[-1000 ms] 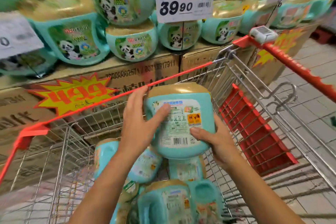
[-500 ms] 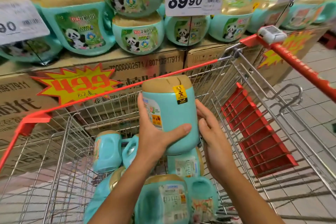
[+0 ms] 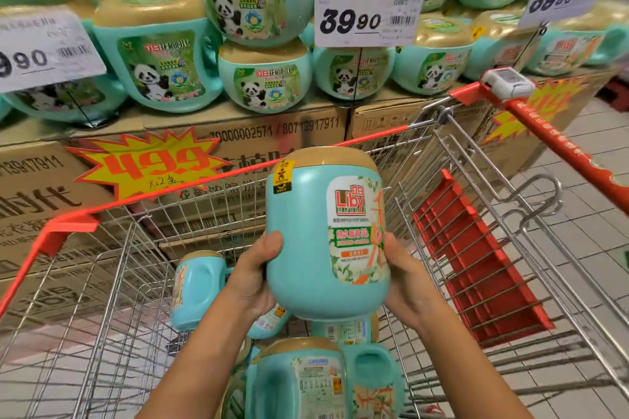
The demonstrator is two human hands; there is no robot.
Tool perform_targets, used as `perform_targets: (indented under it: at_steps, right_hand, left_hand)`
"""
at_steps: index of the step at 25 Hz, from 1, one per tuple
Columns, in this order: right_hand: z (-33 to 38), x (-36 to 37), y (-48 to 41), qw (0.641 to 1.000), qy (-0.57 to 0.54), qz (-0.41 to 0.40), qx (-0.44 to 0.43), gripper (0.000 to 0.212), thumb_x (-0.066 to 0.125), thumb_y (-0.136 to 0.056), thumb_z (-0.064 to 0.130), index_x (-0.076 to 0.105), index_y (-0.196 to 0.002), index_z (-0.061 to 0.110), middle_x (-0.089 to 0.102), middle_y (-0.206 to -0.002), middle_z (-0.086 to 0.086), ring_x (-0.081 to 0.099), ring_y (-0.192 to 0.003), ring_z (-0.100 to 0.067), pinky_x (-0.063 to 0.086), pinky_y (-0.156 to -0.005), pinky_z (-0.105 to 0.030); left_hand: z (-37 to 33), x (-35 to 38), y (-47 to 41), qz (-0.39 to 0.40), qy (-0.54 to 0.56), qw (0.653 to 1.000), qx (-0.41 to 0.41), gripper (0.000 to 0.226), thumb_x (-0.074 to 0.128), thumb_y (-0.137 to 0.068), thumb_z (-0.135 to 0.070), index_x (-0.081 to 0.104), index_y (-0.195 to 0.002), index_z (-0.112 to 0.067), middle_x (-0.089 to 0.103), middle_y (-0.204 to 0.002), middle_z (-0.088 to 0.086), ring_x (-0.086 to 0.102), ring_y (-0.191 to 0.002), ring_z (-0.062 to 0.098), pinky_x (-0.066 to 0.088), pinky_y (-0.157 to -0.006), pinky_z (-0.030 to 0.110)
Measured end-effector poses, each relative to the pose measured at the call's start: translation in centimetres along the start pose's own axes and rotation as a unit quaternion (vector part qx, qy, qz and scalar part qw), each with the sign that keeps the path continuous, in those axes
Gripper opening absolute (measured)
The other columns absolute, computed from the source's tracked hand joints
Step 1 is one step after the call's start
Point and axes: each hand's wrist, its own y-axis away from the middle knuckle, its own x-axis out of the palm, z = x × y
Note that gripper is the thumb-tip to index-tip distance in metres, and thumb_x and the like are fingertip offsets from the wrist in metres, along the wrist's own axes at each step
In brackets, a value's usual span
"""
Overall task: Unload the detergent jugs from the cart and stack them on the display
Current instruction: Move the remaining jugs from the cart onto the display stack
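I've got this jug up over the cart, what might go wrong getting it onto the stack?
The left hand and right hand grip the jug only by its lower sides, so it might slip onto the jugs below. The stack is round jugs piled on each other, so a bump may topple some. The price sign stands in front of the stack and could get knocked.

1. Wire cart (image 3: pixel 68 228) stands on tiled floor (image 3: pixel 595 248); teal jugs (image 3: pixel 197 286) piled in its basket.
2. Cardboard boxes (image 3: pixel 272 133) form the display base; panda-label jugs (image 3: pixel 265 78) stacked on top, price card (image 3: pixel 367 13) standing among them.
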Motion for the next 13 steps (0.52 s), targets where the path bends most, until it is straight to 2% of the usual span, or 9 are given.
perform_targets:
  at_steps: [3,5,7,9,11,13]
  right_hand:
    - [-0.3,0.4,-0.3,0.999,-0.007,-0.031,-0.04,0.102,0.093,-0.048,0.043,0.051,-0.133,0.007,0.065,-0.123,-0.018,0.063,-0.111,-0.034,0.052,-0.094,-0.048]
    - [-0.6,1.0,-0.6,0.995,0.027,-0.065,-0.067,0.093,0.089,-0.055,0.029,0.047,-0.136,0.012,0.065,-0.123,-0.017,0.065,-0.107,-0.034,0.055,-0.086,-0.047]
    - [-1.5,2.3,-0.7,0.992,0.061,-0.077,-0.083,0.084,0.086,-0.057,0.021,0.05,-0.133,0.019,0.068,-0.117,-0.015,0.068,-0.1,-0.033,0.057,-0.077,-0.043]
    - [-2.8,4.5,-0.7,0.991,0.076,-0.058,-0.088,0.082,0.086,-0.053,0.023,0.053,-0.129,0.021,0.069,-0.112,-0.015,0.07,-0.094,-0.031,0.058,-0.072,-0.04]
    - [-4.5,7.1,-0.7,0.992,0.091,-0.036,-0.085,0.079,0.088,-0.054,0.025,0.055,-0.125,0.023,0.068,-0.111,-0.017,0.07,-0.093,-0.03,0.059,-0.069,-0.038]
    - [-6.4,10.1,-0.7,0.991,0.108,-0.013,-0.079,0.08,0.09,-0.053,0.026,0.056,-0.125,0.025,0.061,-0.115,-0.026,0.067,-0.097,-0.036,0.058,-0.077,-0.049]
  left_hand:
    - [-0.2,-0.3,0.4,-0.061,-0.055,0.996,0.039,0.074,0.094,-0.024,-0.055,0.081,-0.089,-0.022,0.077,-0.095,0.005,0.074,-0.085,0.019,0.06,-0.074,0.034]
    - [-0.3,-0.6,1.5,-0.123,-0.092,0.986,0.068,0.079,0.092,-0.031,-0.058,0.077,-0.1,-0.022,0.076,-0.101,0.006,0.073,-0.089,0.02,0.059,-0.073,0.033]
    - [-0.2,-1.1,3.1,-0.174,-0.108,0.974,0.1,0.09,0.092,-0.042,-0.048,0.064,-0.122,-0.018,0.074,-0.109,0.01,0.073,-0.092,0.026,0.059,-0.067,0.033]
    - [-0.4,-2.1,5.1,-0.231,-0.103,0.955,0.157,0.092,0.086,-0.05,-0.036,0.052,-0.134,-0.025,0.072,-0.115,0.008,0.072,-0.094,0.027,0.059,-0.066,0.035]
    - [-1.2,-3.5,7.4,-0.274,-0.116,0.932,0.208,0.091,0.084,-0.049,-0.035,0.051,-0.134,-0.032,0.071,-0.116,0.005,0.071,-0.096,0.025,0.06,-0.068,0.037]
    - [-2.4,-5.4,10.3,-0.288,-0.129,0.917,0.243,0.086,0.084,-0.049,-0.035,0.053,-0.13,-0.034,0.072,-0.113,0.004,0.072,-0.095,0.022,0.059,-0.067,0.034]
